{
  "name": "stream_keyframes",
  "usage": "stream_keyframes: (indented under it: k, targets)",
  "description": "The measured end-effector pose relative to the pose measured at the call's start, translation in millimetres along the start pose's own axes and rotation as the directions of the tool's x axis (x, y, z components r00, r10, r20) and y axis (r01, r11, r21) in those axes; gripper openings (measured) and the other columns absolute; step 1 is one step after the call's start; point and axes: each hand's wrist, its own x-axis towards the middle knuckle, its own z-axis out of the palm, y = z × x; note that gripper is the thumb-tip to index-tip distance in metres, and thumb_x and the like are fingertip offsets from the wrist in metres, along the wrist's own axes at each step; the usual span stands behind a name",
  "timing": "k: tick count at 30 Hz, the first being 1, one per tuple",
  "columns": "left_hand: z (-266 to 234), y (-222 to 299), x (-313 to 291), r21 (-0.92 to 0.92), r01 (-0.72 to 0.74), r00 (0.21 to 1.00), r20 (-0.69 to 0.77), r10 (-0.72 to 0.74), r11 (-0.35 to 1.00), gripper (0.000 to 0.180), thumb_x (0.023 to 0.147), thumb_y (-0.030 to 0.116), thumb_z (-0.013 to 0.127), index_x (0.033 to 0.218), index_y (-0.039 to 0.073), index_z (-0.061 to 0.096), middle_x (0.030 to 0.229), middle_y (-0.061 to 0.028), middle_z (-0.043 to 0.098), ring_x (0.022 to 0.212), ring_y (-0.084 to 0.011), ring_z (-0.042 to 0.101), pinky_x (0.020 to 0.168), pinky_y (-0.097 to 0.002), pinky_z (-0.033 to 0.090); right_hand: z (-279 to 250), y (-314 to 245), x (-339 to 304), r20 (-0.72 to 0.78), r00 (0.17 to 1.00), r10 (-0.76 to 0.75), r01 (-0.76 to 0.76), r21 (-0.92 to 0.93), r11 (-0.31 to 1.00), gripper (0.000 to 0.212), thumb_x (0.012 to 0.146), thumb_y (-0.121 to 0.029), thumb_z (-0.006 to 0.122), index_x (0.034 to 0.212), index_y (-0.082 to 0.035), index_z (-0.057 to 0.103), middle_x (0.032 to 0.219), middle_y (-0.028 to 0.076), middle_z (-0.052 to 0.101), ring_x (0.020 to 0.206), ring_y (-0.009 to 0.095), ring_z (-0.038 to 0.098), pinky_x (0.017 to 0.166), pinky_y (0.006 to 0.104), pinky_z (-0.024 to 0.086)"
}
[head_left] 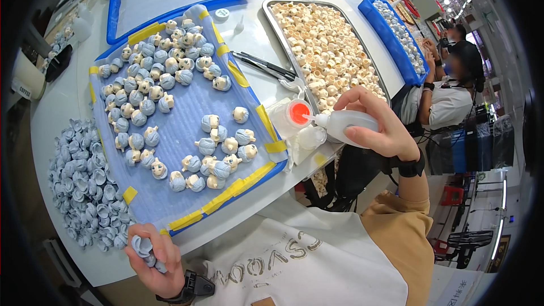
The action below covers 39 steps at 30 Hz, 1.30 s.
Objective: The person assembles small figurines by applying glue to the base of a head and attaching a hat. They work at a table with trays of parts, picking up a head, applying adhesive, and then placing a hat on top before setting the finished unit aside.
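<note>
My right hand [377, 127] is wrapped round a translucent squeeze bottle [345, 124], tilted so its thin nozzle points left over a small clear jar [286, 120] with a bright orange-red inside. A white-topped little bottle [311, 136] stands beside that jar. Down at the lower left, my left hand [156, 260] closes on a few grey-blue hair shells [143, 246]; its palm side is partly hidden. Close by lies a heap of similar loose shells [88, 192]. Small doll heads with blue hair [147, 106] cover much of the blue lined tray [153, 192], edged with yellow tape.
A metal tray [271, 7] of cream hollow head parts stands beyond the jar. Black tweezers [263, 63] lie between the trays. A blue tray [184, 0] with a white liner is at the back. On the right, a person [453, 90] sits near a blue bin [391, 42].
</note>
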Motion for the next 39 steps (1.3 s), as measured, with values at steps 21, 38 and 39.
stream_keyframes:
  k: [21, 38, 39]
  targets:
    - [1, -1, -1, -0.002, -0.014, 0.997, -0.077, 0.014, 1.000, 0.033, 0.098, 0.032, 0.036, 0.114, 0.003, 0.037, 0.077, -0.0030, 0.039, 0.042, -0.0069, 0.031, 0.036, -0.0207, 0.024, 3, 2, -2, -0.013, 1.000, -0.029, 0.029, 0.012, 1.000, 0.038, 0.075, -0.016, 0.060, 0.107, -0.001, 0.046, 0.101, 0.006, 0.049, 0.096, 0.015, 0.053, 0.084, 0.0279, 0.042]
    - [2, 0, 0, -0.013, 0.003, 0.999, -0.036, -0.004, 1.000, 0.030, 0.097, 0.031, 0.036, 0.111, 0.004, 0.037, 0.076, -0.0026, 0.040, 0.043, -0.0071, 0.032, 0.037, -0.0209, 0.025, 5, 4, -3, -0.034, 0.998, -0.053, 0.050, -0.071, 0.996, 0.038, 0.075, -0.019, 0.059, 0.106, 0.000, 0.048, 0.089, 0.007, 0.054, 0.076, 0.013, 0.056, 0.067, 0.0248, 0.044]
    - [2, 1, 0, -0.015, 0.006, 0.999, -0.036, -0.006, 1.000, 0.030, 0.097, 0.031, 0.036, 0.111, 0.004, 0.037, 0.076, -0.0026, 0.040, 0.043, -0.0071, 0.032, 0.038, -0.0210, 0.025, 3, 4, -4, -0.013, 1.000, -0.014, 0.014, -0.064, 0.998, 0.038, 0.075, -0.019, 0.060, 0.106, 0.000, 0.047, 0.093, 0.006, 0.053, 0.080, 0.011, 0.055, 0.069, 0.0233, 0.044]
